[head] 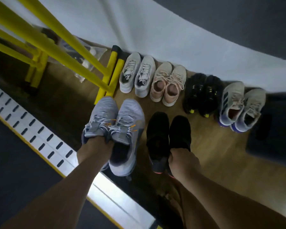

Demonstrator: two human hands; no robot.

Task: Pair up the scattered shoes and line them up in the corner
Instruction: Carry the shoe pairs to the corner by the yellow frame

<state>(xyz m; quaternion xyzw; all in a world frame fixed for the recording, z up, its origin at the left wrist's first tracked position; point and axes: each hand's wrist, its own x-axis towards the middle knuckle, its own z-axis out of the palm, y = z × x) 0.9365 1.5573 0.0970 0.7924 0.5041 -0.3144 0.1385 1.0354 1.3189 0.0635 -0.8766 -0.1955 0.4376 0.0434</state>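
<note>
Several pairs stand in a row along the white wall: a white pair (136,74), a pink pair (168,84), a black pair with yellow spots (202,94) and a grey pair with purple soles (241,106). My left hand (96,147) grips a grey pair of sneakers (122,123) by the collars, fingers inside the openings. My right hand (182,161) is shut on a black pair (168,138) at the heels. Both held pairs sit side by side in front of the row, toes toward the wall; I cannot tell whether they touch the floor.
A yellow metal frame (59,47) stands at the left end of the row, with clear plastic wrap (84,63) behind it. A perforated white metal strip (31,129) runs along the left. A dark mat (274,129) lies at the right.
</note>
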